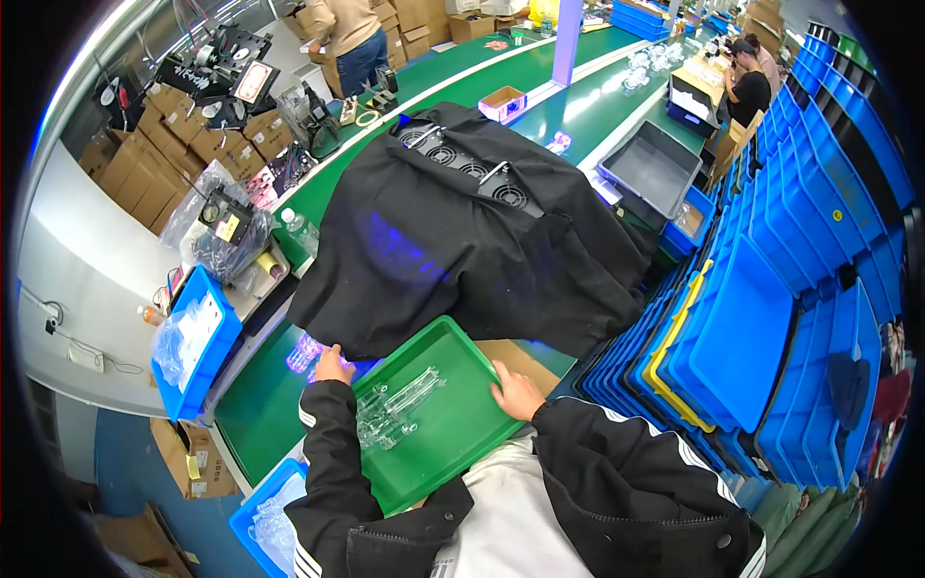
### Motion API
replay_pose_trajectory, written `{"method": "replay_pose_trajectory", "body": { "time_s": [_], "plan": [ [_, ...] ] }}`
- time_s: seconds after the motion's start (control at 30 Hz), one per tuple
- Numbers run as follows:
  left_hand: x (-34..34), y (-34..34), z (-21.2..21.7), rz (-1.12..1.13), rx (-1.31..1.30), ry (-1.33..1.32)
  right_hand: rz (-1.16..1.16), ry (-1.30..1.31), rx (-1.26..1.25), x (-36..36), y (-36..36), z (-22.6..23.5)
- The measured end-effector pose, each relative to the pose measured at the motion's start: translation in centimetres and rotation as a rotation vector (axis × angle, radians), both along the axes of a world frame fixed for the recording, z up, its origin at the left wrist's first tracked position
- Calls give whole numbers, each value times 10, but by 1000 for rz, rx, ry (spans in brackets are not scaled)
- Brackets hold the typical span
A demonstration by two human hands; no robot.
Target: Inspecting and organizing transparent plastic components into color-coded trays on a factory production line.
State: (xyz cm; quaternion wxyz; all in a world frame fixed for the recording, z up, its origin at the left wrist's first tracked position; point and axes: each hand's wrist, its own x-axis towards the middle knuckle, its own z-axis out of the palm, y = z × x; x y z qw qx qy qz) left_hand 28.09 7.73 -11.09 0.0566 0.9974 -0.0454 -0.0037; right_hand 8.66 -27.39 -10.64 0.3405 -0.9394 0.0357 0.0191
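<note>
A green plastic tray (482, 424) is tilted in front of my body, with several clear plastic parts (395, 409) gathered toward its left side. My right hand (517, 390) grips the tray's right rim, thumb over the edge. Beyond the tray's left edge, my left hand (330, 366) has its fingers curled beside more clear parts (304, 354) glowing purple on the green belt; whether it pinches one is hidden. Just past both hands, a black cloth (385, 279) drapes over a machine with a row of round fans (472, 171).
Stacked blue bins (723, 328) crowd the right side. At left are a blue bin with plastic bags (198, 342), a water bottle (299, 231) and another blue bin (275, 511) low by my arm. A grey tray (655, 169) lies beyond the cloth. People work farther off.
</note>
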Motion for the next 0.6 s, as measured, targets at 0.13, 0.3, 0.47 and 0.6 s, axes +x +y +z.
{"method": "replay_pose_trajectory", "body": {
  "time_s": [0.13,0.3,0.47,0.6],
  "plan": [
    [-10,14,5,-4,-74,-78,16,-12,10,-1,2,-4],
    [-34,25,44,82,-89,-158,77,22,13,-1,1,4],
    [-68,46,114,262,28,-300,103,77,2,2,-2,8],
    [-125,56,168,343,72,-396,187,-303,61,9,1,24]
  ]
}}
